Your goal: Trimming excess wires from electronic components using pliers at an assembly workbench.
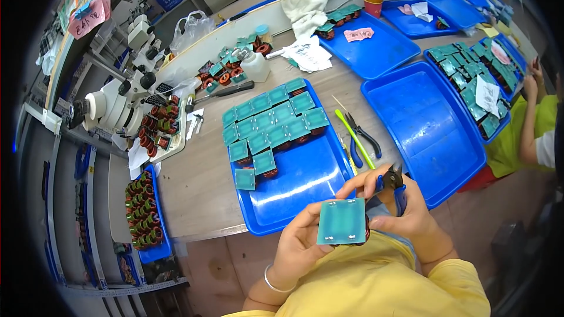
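Observation:
Between the fingers and thumb of my left hand (296, 245) is a square green circuit board (341, 221), held in front of my body. Its flat face points up, with small shiny solder spots along two opposite edges. Part of a dark reddish coil shows beneath its right side. My right hand (411, 214) is closed around side cutters (390, 183) with blue handles, their jaws pointing up and away from me. Its fingers reach toward the board's far edge; whether they touch it I cannot tell. Beyond my hands, several similar boards (267, 122) lie in rows in a blue tray (299, 196).
Pliers (365, 140) and a yellow-green stick (354, 138) lie between that tray and another blue tray (432, 135). Copper coils (160, 123) stand at left beside microscopes (111, 103). A white bottle (255, 67) stands farther back. Another person's hand (531, 85) is at far right.

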Demonstrator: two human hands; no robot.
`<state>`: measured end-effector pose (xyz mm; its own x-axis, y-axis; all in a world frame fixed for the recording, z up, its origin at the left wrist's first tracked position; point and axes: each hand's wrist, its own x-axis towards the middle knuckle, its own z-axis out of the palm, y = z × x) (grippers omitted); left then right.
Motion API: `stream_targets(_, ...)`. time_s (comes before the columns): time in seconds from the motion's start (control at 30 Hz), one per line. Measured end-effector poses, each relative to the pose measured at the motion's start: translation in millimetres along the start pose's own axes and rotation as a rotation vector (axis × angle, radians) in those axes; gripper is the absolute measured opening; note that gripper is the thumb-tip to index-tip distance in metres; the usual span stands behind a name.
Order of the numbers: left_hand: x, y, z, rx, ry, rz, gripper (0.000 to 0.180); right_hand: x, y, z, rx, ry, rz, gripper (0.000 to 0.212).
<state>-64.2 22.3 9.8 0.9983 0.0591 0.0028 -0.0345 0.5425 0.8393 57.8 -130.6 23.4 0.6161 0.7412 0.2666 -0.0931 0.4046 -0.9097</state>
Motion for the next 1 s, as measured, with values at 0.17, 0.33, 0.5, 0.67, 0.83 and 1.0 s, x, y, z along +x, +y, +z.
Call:
stream_targets(0.17,4,-7,-8,-0.149,-0.047,-0.035,0.05,2,6,-3,0.139,0.028,0.128,0.04)
stream_targets(0.33,5,-10,0,-0.228,0.088,-0.145,0.061,4,6,-1,0.178,-0.01,0.18,0.048)
stream_targets(0.5,-1,-14,-9,-0.265,-0.101,-0.167,0.05,0,2,0,-0.106,-0.024,0.006,0.055)
stream_targets(0.67,0,-15,-12,-0.247,-0.127,-0.136,0.059,-1,-2,7,-0.179,0.002,-0.128,0.058)
stream_targets(0.83,-1,-10,-7,-0.202,-0.155,-0.079,0.069,0,-2,9,-0.272,0.018,-0.108,0.058)
stream_targets(1.0,-1,0,0,-0.216,-0.023,-0.275,0.069,0,-1,12,-0.371,0.061,-0.116,0.059)
